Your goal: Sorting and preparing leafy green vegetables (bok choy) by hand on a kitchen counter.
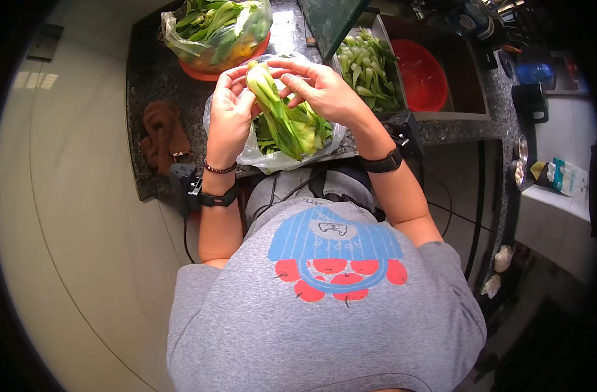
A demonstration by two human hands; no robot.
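Observation:
A head of leafy green vegetable, its pale stem end up, (283, 115) is held over an open plastic bag (266, 159) with leaves in it, at the counter's front edge. My left hand (232, 108) grips its side near the stem end, thumb against the stalks. On the other side of the stem end, my right hand (323, 88) has its fingers bent around the top; whether it grips the stalks cannot be told. Behind my left hand, a plastic bag of greens (215, 29) rests in an orange-red basin (200, 71).
A metal sink tray of green vegetables (367, 68) stands at the back right, beside a red basin (421, 76) in the sink. A dark green board (330, 24) leans at the tray's left. A brown cloth (163, 134) lies on the granite counter (136, 88) at the left.

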